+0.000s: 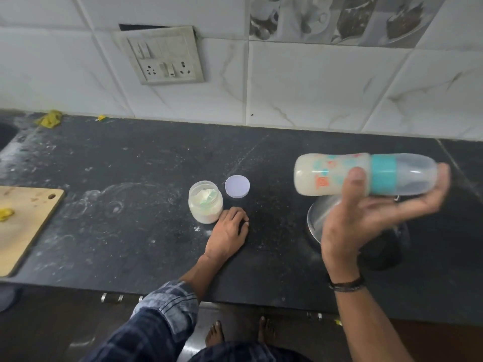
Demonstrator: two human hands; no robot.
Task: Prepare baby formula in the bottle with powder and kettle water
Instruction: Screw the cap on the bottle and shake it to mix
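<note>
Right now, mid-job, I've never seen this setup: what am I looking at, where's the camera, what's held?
No machine: a person works bare-handed, and the one picture comes from a camera on their head, looking down at a dark counter. The right hand holds a capped baby bottle sideways, thumb across it, milky liquid inside. The left hand rests on the counter beside an open powder jar, its lid lying beside it. A dark, steel-topped vessel, probably the kettle, sits under the right hand. A wooden board lies far left.
</note>
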